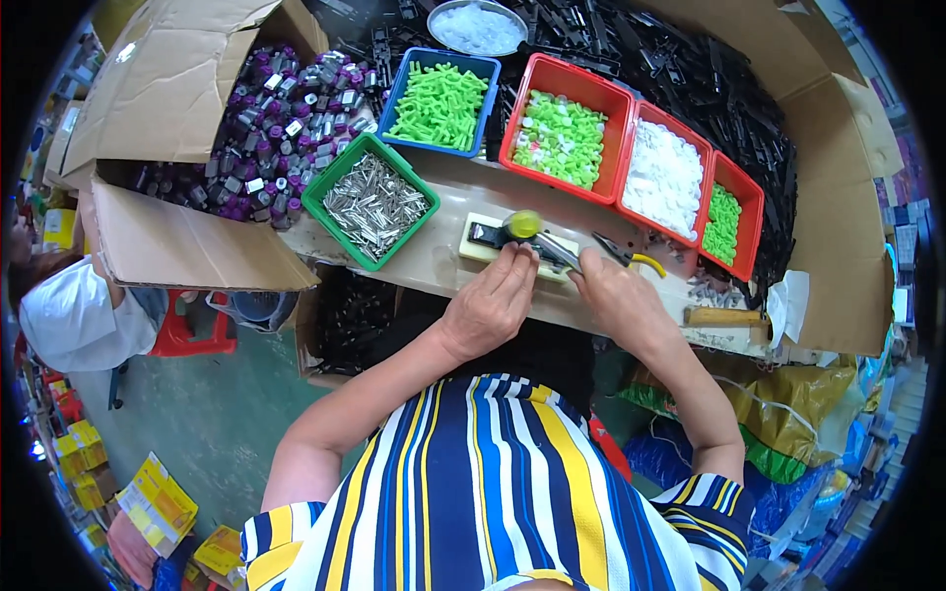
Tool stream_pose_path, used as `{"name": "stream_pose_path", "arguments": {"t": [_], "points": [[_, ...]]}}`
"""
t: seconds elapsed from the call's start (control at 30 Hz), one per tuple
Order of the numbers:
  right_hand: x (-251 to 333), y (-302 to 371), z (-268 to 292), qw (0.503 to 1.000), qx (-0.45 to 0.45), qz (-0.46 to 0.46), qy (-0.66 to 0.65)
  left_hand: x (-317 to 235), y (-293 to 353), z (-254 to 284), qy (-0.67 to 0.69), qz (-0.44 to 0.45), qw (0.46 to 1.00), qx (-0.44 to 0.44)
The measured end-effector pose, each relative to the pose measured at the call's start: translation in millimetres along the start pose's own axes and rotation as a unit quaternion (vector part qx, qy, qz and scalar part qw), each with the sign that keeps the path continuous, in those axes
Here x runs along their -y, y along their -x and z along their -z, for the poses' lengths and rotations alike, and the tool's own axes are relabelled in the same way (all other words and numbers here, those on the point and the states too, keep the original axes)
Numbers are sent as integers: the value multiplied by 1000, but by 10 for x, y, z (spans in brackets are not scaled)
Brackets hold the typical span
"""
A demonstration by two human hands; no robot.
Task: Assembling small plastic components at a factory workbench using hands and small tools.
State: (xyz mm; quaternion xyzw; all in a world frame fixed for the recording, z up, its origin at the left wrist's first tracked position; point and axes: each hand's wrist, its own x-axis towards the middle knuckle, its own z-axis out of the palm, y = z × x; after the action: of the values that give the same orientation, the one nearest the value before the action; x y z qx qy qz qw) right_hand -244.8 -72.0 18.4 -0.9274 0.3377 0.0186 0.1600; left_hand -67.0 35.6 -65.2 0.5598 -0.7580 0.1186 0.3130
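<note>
My right hand is closed round the metal handle of a small mallet with a round yellow-green head. The mallet head is over a cream block on the worktop, in front of me. A black plastic part lies on the block, its right end hidden under the mallet head. My left hand has its fingers pinched together at the block's near edge, just below the mallet head; what is between the fingertips is hidden. Pliers with a yellow handle lie right of the block.
A green bin of metal pins, a blue bin of green sticks and red bins of small green and white pieces stand behind. Purple-and-grey parts fill a carton at left; black parts heap behind. A wooden handle lies right.
</note>
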Motion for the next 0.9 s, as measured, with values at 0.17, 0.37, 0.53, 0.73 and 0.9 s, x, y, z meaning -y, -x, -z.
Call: {"name": "stream_pose_path", "arguments": {"t": [0.17,0.37,0.53,0.73,0.9], "points": [[124,-13,284,991,-107,74,-44,7,7,33,0,2,1000,17],[35,-50,15,1000,5,7,20,-7,8,8,-1,0,1000,9],[72,-78,78,999,22,-1,40,78,8,67,37,2,999,8],[11,-24,36,1000,15,4,12,222,32,196,38,38,998,-14],[121,208,372,985,-163,33,-55,260,54,167,37,42,998,-22]]}}
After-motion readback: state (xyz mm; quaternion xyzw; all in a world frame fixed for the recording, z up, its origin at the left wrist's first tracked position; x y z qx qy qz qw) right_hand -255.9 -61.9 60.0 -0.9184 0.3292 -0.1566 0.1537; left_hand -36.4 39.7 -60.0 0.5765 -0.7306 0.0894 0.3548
